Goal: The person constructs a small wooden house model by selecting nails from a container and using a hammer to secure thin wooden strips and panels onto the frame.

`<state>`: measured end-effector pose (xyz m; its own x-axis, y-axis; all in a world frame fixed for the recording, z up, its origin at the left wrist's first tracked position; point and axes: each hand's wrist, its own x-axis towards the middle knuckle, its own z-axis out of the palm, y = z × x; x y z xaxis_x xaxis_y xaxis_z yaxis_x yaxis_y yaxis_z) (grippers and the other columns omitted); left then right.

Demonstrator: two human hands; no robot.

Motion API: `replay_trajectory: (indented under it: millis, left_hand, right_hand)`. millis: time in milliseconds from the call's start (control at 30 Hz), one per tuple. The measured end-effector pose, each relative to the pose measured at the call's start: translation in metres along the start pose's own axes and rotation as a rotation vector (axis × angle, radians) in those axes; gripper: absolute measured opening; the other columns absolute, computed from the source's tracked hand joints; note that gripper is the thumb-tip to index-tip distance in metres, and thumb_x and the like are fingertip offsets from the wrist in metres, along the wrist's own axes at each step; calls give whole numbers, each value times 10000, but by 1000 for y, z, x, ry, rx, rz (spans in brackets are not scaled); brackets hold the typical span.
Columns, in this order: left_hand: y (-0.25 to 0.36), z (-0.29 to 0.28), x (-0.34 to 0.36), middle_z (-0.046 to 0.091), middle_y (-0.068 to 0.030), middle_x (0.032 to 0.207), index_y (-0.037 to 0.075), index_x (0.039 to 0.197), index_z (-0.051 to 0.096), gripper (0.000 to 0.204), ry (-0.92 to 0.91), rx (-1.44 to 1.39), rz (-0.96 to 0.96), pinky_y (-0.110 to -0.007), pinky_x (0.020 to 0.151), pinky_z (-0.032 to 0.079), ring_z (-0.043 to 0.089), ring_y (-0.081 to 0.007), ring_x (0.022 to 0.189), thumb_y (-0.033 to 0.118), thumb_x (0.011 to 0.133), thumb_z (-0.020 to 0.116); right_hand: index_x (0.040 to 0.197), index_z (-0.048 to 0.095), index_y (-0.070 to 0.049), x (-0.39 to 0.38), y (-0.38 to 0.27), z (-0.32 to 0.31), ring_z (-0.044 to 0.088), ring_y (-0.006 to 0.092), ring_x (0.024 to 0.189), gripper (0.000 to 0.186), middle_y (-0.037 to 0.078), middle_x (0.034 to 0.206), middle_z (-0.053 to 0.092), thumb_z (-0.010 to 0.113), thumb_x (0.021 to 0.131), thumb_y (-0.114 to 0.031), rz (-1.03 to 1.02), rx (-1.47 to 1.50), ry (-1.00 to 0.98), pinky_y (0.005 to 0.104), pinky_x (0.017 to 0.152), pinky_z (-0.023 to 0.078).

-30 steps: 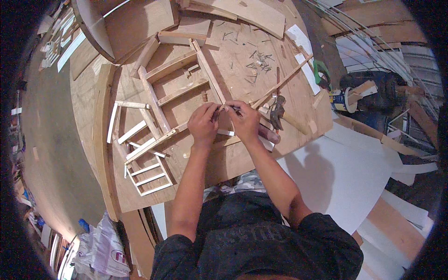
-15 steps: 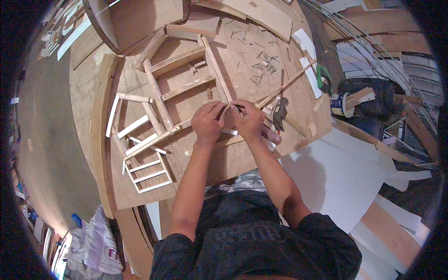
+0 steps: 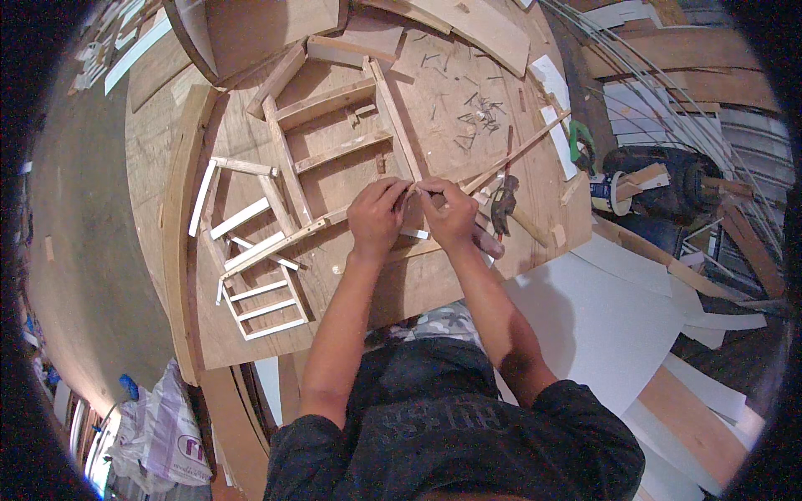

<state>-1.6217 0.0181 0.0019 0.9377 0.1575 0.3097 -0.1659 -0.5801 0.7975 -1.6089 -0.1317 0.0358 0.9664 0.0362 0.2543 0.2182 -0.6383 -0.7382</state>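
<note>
Spreading across most of the view, a plywood worktop (image 3: 409,288) carries loose nails (image 3: 489,117) toward its far side and a claw hammer (image 3: 504,209) at the right. A long wooden board (image 3: 180,234) runs along its left edge, with a small white-faced slatted frame (image 3: 276,329) just inside. Grey floor (image 3: 83,209) shows to the left, a plastic bag (image 3: 167,426) sits at lower left, and white sheets (image 3: 618,309) lie right of the worktop, below a bucket (image 3: 610,192) holding wood offcuts.

The larger wooden frame (image 3: 397,125), with 2 crossbars inside, lies flat beyond the fingers, its near right corner right at the fingertips. The left hand (image 3: 376,217) and right hand (image 3: 452,213) meet there, each with thumb and fingers curled closed in a pinch, the 2 sets of fingertips almost touching. What sits between them is too small to tell.
</note>
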Motion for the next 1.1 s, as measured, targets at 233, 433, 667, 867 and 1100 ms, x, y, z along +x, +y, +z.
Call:
replay_trajectory:
  millis: [233,433,667,867,1100]
  left_hand:
    - [-5,0,-2,782,-67,1060,145,1063,802,247,-18,19,24,-391,848,604,755,-286,970,215,826,814]
    - [-5,7,-3,781,-56,1026,150,1055,798,272,5,46,65,-388,802,603,751,-269,923,114,786,806]
    - [-5,7,0,780,-53,997,152,1024,805,241,52,27,54,-381,781,605,754,-262,891,128,785,815]
    - [-2,6,-1,776,-54,981,130,1001,804,209,81,13,68,-372,774,603,750,-260,876,119,793,808]
    - [3,3,3,775,-58,975,118,995,804,196,47,51,71,-371,771,601,747,-257,876,101,800,796]
  right_hand:
    - [1010,775,-31,0,-4,3,778,226,907,140,120,996,795,795,872,-17,65,23,0,334,822,600]
    - [966,766,-31,1,5,3,781,259,903,134,127,992,795,802,839,-6,-40,-42,-24,350,818,610]
    - [951,761,-40,5,6,3,781,275,931,160,136,982,789,814,809,13,-107,-9,-29,361,818,612]
    - [947,757,-29,5,4,2,778,269,914,143,141,980,785,805,823,21,-49,35,-16,356,818,607]
    - [957,772,-82,5,17,2,770,266,886,142,99,961,781,820,823,-89,-85,47,-47,371,764,610]
